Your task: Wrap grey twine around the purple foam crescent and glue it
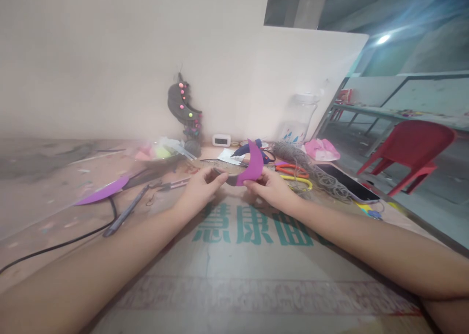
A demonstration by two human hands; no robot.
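A purple crescent-shaped piece (254,165) with a dark grey part along its lower left is held up over the printed board. My left hand (205,187) pinches the dark grey end between thumb and fingers. On the purple side, near its lower edge, my right hand (273,189) grips the piece with the thumb in front. Whether it is felt, foam or card I cannot tell. Just behind it lies a dark blue glue gun (242,150), partly hidden by the purple tip.
Orange-handled scissors (293,169), a yellow handle (302,181), grey yarn (326,177) and a phone (348,182) lie right. Left are another purple piece (104,191), a grey pen-like tool (126,211) and a black cable (58,246). A decorated grey crescent (178,103) leans against the wall.
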